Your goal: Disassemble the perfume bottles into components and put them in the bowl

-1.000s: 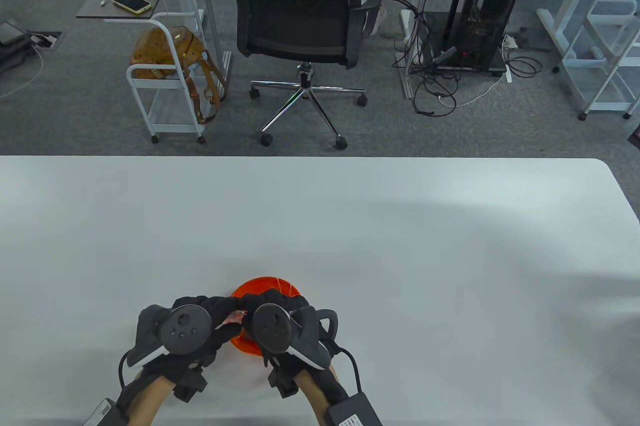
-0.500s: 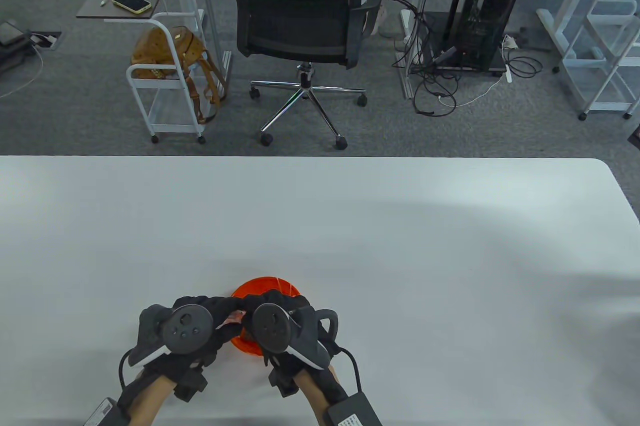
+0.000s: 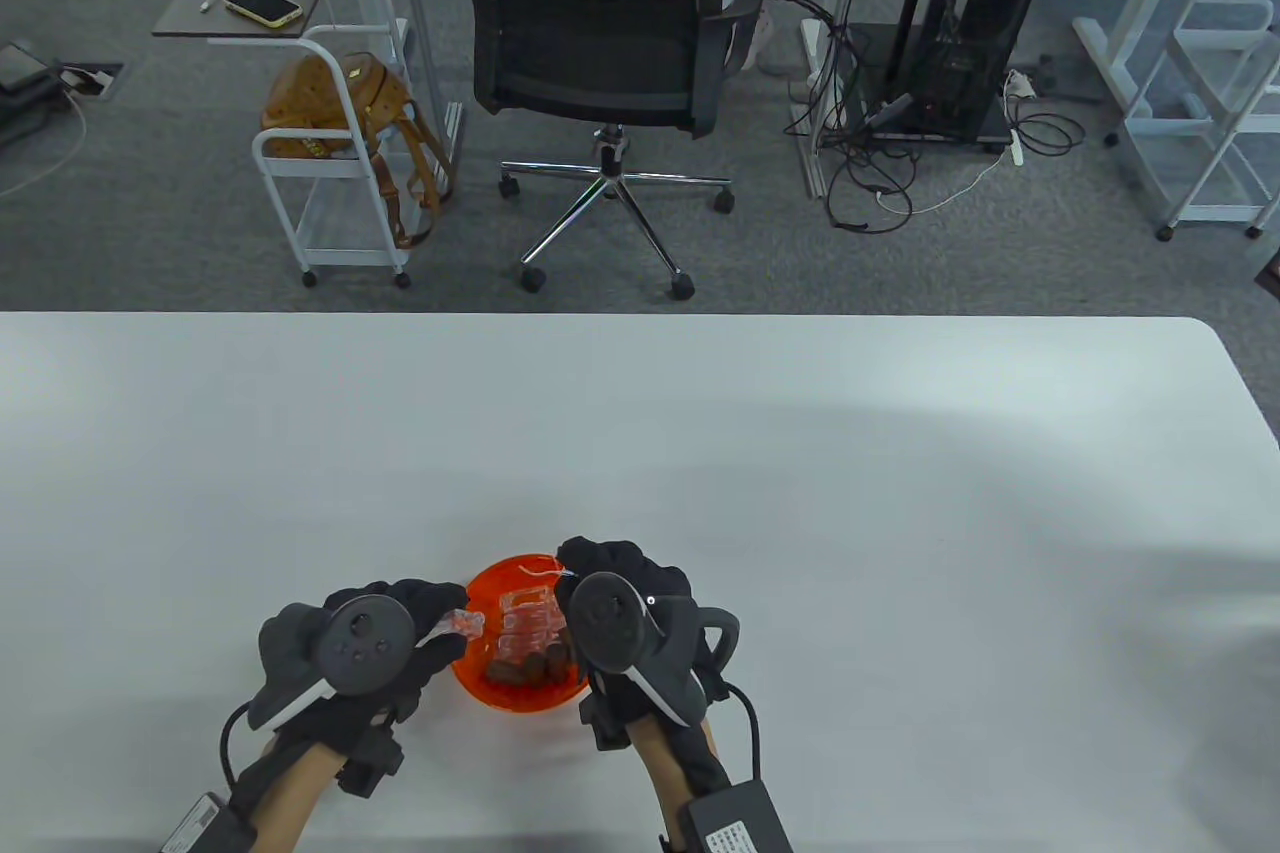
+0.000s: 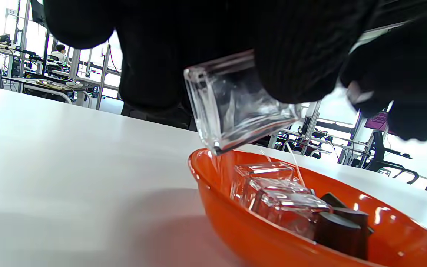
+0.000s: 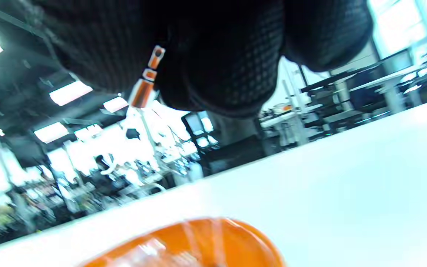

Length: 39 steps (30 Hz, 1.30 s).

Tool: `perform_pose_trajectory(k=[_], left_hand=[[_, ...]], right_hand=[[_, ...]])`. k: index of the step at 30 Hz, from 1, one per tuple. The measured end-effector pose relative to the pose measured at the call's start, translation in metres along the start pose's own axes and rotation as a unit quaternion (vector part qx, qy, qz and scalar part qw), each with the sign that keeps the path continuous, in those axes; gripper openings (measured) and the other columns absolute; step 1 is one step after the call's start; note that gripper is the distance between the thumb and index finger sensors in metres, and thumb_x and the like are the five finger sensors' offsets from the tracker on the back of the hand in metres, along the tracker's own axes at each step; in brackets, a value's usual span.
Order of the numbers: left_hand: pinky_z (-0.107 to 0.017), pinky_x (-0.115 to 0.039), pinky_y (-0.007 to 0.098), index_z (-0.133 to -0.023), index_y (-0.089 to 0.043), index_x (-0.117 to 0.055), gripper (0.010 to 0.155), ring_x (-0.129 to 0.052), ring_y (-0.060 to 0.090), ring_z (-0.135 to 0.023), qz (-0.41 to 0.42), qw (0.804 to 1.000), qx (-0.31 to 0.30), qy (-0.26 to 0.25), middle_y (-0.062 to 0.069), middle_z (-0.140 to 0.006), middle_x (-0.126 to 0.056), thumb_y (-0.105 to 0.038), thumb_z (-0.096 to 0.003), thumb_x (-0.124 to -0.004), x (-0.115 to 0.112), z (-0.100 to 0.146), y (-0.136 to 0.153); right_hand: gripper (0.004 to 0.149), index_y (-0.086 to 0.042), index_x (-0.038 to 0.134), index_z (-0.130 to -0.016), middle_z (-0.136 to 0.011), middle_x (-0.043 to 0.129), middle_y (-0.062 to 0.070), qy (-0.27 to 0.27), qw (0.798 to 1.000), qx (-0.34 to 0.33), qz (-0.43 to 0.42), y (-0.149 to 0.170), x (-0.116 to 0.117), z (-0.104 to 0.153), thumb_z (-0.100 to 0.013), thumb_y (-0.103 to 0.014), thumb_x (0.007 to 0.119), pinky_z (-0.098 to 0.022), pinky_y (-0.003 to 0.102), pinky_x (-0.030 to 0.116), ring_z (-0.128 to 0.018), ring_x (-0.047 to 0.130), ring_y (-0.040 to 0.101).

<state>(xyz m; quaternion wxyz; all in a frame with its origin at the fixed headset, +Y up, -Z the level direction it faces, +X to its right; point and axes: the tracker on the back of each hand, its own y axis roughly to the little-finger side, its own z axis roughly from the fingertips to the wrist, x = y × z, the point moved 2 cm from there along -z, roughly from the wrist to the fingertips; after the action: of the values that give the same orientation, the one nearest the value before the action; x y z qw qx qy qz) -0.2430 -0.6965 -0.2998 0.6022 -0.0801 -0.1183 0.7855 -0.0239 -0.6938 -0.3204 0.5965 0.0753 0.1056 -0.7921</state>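
Observation:
An orange bowl [image 3: 478, 683] [image 4: 228, 211] [image 5: 213, 241] stands near the table's front edge. In it lie clear glass bottles [image 3: 530, 628] [image 4: 272, 193] and dark caps [image 3: 525, 666] [image 4: 341, 224]. My left hand [image 3: 430, 621] [image 4: 291, 55] grips a clear square bottle [image 3: 466, 621] [image 4: 235, 107], tilted over the bowl's left rim. My right hand [image 3: 610, 561] [image 5: 228, 55] hovers at the bowl's right rim. It pinches a spray pump [image 5: 146, 79] whose thin white tube [image 3: 545, 579] hangs over the bowl.
The white table [image 3: 800, 453] stretches wide around the bowl. Beyond its far edge stand an office chair [image 3: 600, 23], a small cart with a brown bag [image 3: 340, 108] and a computer tower [image 3: 975, 13].
The two hands, joined over the bowl before, have come apart. The right hand moved right with the pump, the left hand moved left with the bottle. The bowl's contents now show.

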Motion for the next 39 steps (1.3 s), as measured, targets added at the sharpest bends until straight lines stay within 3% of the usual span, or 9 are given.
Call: perform_pose_trajectory(k=[3, 9, 12, 15, 23, 29, 39], left_hand=[[-0.062, -0.071, 0.059, -0.091, -0.024, -0.09, 0.055, -0.103, 0.032, -0.073, -0.002, 1.0, -0.002, 0.0, 0.007, -0.087, -0.102, -0.043, -0.0396, -0.09, 0.0, 0.001, -0.002], [-0.063, -0.07, 0.06, -0.093, -0.022, -0.087, 0.055, -0.101, 0.033, -0.074, -0.007, 1.0, 0.005, 0.007, 0.009, -0.089, -0.099, -0.039, -0.0408, -0.089, -0.001, -0.001, 0.0], [-0.063, -0.069, 0.06, -0.094, -0.021, -0.086, 0.055, -0.1, 0.034, -0.075, -0.014, 1.0, 0.007, 0.009, 0.01, -0.09, -0.098, -0.037, -0.0416, -0.089, -0.001, -0.001, -0.001], [-0.064, -0.069, 0.061, -0.095, -0.022, -0.086, 0.055, -0.1, 0.034, -0.076, -0.019, 1.0, 0.006, 0.003, 0.009, -0.091, -0.098, -0.037, -0.0418, -0.089, 0.004, -0.004, -0.006], [-0.065, -0.068, 0.06, -0.092, -0.028, -0.091, 0.054, -0.099, 0.033, -0.078, -0.126, 0.991, 0.028, 0.024, 0.007, -0.09, -0.098, -0.04, -0.0395, -0.092, 0.008, -0.054, -0.039], [-0.066, -0.069, 0.059, -0.093, -0.028, -0.09, 0.054, -0.1, 0.031, -0.079, -0.187, 0.98, 0.019, 0.069, 0.004, -0.093, -0.098, -0.036, -0.0398, -0.093, -0.019, -0.083, -0.063], [-0.065, -0.07, 0.058, -0.091, -0.03, -0.093, 0.055, -0.103, 0.028, -0.076, -0.236, 0.967, 0.008, 0.092, 0.001, -0.087, -0.104, -0.043, -0.037, -0.094, -0.041, -0.085, -0.07]], right_hand=[[0.046, -0.031, 0.083, -0.079, -0.075, 0.098, -0.005, -0.005, 0.996, 0.002, 0.087, -0.007, 0.02, -0.005, -0.034, -0.043, 0.088, -0.049, 0.047, 0.087, -0.038, 0.106, 0.005], [0.049, -0.032, 0.084, -0.079, -0.075, 0.096, -0.006, -0.027, 0.984, -0.029, 0.174, -0.017, 0.042, -0.005, -0.032, -0.047, 0.088, -0.052, 0.049, 0.083, -0.042, 0.102, 0.006], [0.049, -0.032, 0.085, -0.079, -0.077, 0.096, -0.005, -0.038, 0.987, -0.027, 0.155, -0.014, 0.04, -0.004, -0.032, -0.048, 0.087, -0.053, 0.049, 0.082, -0.045, 0.102, 0.007], [0.047, -0.032, 0.085, -0.079, -0.076, 0.096, -0.005, -0.019, 0.993, -0.005, 0.112, -0.005, 0.021, -0.006, -0.035, -0.049, 0.083, -0.053, 0.05, 0.082, -0.046, 0.103, 0.008], [0.047, -0.03, 0.086, -0.078, -0.074, 0.098, -0.004, 0.005, 0.999, 0.041, 0.018, 0.028, -0.016, -0.005, -0.037, -0.05, 0.078, -0.052, 0.05, 0.083, -0.044, 0.104, 0.009], [0.047, -0.03, 0.087, -0.078, -0.074, 0.099, -0.003, -0.012, 0.998, 0.055, -0.011, 0.044, -0.02, -0.007, -0.037, -0.051, 0.077, -0.052, 0.05, 0.083, -0.044, 0.105, 0.01], [0.048, -0.031, 0.087, -0.078, -0.074, 0.099, -0.004, -0.035, 0.998, 0.048, -0.011, 0.044, -0.016, -0.008, -0.037, -0.052, 0.077, -0.052, 0.05, 0.083, -0.045, 0.105, 0.01]])
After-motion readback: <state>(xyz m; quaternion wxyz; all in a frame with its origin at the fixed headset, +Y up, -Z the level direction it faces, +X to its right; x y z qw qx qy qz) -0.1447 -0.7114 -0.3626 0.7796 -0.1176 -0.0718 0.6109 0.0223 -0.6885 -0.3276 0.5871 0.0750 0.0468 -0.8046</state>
